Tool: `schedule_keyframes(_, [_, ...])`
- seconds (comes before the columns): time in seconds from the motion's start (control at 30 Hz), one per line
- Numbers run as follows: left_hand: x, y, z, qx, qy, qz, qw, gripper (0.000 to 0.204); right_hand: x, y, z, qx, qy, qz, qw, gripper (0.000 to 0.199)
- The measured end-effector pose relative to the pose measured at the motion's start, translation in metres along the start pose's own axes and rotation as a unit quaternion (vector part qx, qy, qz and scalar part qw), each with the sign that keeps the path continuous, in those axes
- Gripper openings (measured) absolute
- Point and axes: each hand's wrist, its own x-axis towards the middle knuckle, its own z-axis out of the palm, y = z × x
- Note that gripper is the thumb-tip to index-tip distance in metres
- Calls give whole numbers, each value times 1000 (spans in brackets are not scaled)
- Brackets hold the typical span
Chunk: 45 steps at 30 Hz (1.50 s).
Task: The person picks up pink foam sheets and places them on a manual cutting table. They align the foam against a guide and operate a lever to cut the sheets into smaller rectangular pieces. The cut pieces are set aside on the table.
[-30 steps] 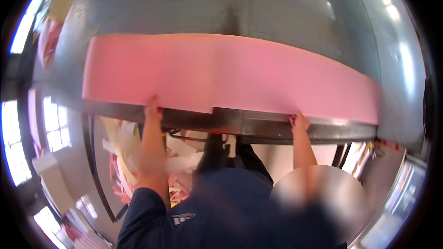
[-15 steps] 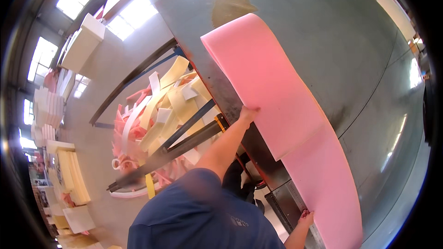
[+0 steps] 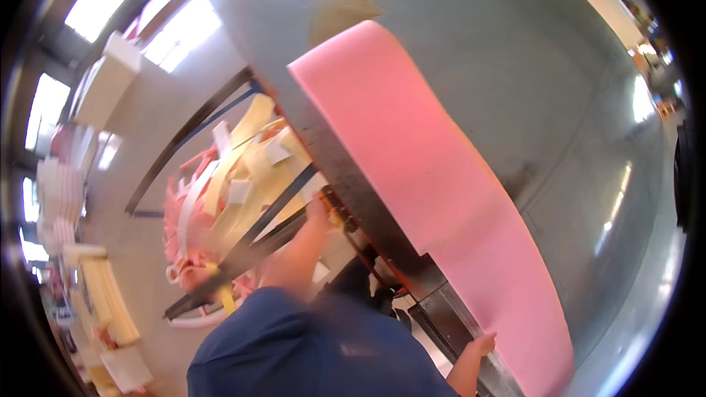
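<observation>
A long pink foam strip (image 3: 412, 140) lies folded back on itself on the grey metal table (image 3: 573, 103), its rounded fold at the far end. My right hand (image 3: 481, 344) is closed at the strip's near left edge, beside a metal ruler strip (image 3: 461, 307) along the table. Away from the foam, my left hand (image 3: 317, 208) hangs by the table's left edge, close to an orange and dark fitting (image 3: 336, 206) on a dark bar. Motion blurs its fingers, so their shape does not show.
Left of the table, a heap of yellow, white and pink foam offcuts (image 3: 250, 165) fills a metal-framed bin. A dark bar (image 3: 235, 265) juts out across it. Foam blocks (image 3: 107, 88) and stacked yellow sheets (image 3: 109, 298) stand farther left on the floor.
My left hand has left the foam's edge and moved left to the table-side fitting. My right hand stays at the near edge. The whole view has shifted slightly; the foam keeps its folded shape.
</observation>
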Motion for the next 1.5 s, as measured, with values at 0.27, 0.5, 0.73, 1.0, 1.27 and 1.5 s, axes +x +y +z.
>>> schedule_keyframes(0.27, [-21,59,-13,-136,-258,-23,956,70,-87,-201,-107,-4,85,40,996,49])
schedule_keyframes(0.5, [-59,123,8,412,-44,332,848,41,-90,-208,-82,-78,30,-127,988,68])
schedule_keyframes(0.73, [-237,108,202,440,-291,761,377,45,-76,-233,-67,-90,34,-131,987,65])
schedule_keyframes(1.0, [-266,52,284,236,-345,891,176,31,-74,-237,-101,31,24,-137,990,67])
schedule_keyframes(1.27, [-300,80,308,294,-342,881,145,40,-68,-265,-118,61,11,-112,992,67])
schedule_keyframes(1.5, [-287,87,316,378,-315,855,161,43,-50,-282,-113,48,11,-132,990,67])
